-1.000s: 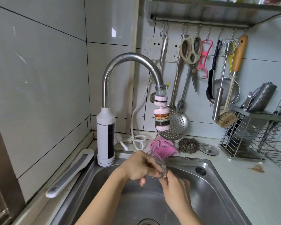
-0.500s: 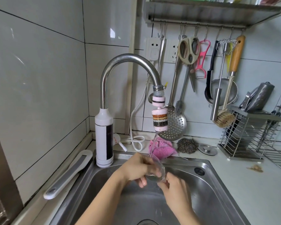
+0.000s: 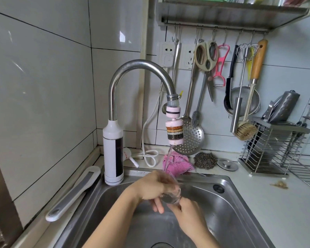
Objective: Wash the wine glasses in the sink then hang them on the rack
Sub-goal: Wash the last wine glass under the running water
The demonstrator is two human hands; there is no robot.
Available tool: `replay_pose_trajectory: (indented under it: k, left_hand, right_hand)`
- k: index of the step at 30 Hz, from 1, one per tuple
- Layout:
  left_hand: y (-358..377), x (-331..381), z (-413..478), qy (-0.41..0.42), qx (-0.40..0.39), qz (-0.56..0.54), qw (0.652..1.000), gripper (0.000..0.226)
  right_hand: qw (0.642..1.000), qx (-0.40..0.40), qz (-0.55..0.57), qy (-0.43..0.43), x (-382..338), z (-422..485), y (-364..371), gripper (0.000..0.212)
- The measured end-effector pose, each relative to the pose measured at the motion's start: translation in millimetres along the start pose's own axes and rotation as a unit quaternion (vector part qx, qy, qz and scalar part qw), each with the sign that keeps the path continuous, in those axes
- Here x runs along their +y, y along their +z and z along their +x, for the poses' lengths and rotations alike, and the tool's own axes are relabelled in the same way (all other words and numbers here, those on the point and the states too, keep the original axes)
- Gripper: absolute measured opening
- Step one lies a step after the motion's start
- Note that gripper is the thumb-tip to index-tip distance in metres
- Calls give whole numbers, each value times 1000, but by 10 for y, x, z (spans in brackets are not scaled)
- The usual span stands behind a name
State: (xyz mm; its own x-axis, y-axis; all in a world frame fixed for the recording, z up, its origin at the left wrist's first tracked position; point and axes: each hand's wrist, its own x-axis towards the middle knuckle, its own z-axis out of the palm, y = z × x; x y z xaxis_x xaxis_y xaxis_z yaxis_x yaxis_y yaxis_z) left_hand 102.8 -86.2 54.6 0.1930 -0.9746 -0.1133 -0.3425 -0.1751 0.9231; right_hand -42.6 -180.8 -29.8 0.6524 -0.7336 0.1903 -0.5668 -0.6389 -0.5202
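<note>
A clear wine glass (image 3: 172,193) is held over the steel sink (image 3: 240,199), right under a thin stream of water from the curved tap (image 3: 138,68). My left hand (image 3: 150,189) wraps over the glass bowl from the left, fingers curled around it. My right hand (image 3: 188,215) grips the glass from below, where the stem lies hidden by the fingers. Both forearms reach in from the bottom edge. A metal rack (image 3: 227,13) with hooks hangs on the wall above.
Utensils hang from the hooks: scissors (image 3: 206,56), a slotted spoon (image 3: 190,138), a strainer (image 3: 243,99), a brush (image 3: 247,129). On the counter behind the sink lie a pink cloth (image 3: 179,162), a scourer (image 3: 205,160) and a drain plug (image 3: 227,164). A wire holder (image 3: 268,149) stands right.
Both hands stay on the glass under the stream. My left hand's fingers have shifted a little around the bowl; the view has drifted slightly.
</note>
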Motion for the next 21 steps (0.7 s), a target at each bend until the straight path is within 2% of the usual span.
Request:
replay_pose_trajectory:
  k: [4,8,10,13,14,16,17,19,21]
  left_hand:
    - [-9,-40,19,36,18,17,999,17]
    - [-89,-100,55,77,133,36,987,18]
    - [-67,-131,99,80,151,53,984,21]
    - [49,-122,119,62,94,-18,993,8]
    - [80,-120,126,69,100,-28,992,13]
    - [162,-168,158,83,160,-59,982,34]
    - [196,-205,188,93,204,-79,971,37]
    - [242,-271,245,89,284,-104,949,22]
    - [245,-329,294,30,276,-181,943,19]
  right_hand:
    - [1000,2,-3,21,-34,-12,-18,45]
    - [999,29,-7,24,-7,-17,-46,44]
    - [999,38,-5,38,9,-12,-44,39]
    - [997,51,-9,52,41,-5,-53,37]
    - [997,57,-10,50,45,-2,-58,36]
    - [996,78,-6,40,48,1,-67,34]
    - [995,90,0,38,49,2,-72,33]
    - [994,103,-1,42,47,2,-77,35]
    - [992,110,-30,47,46,6,-73,34]
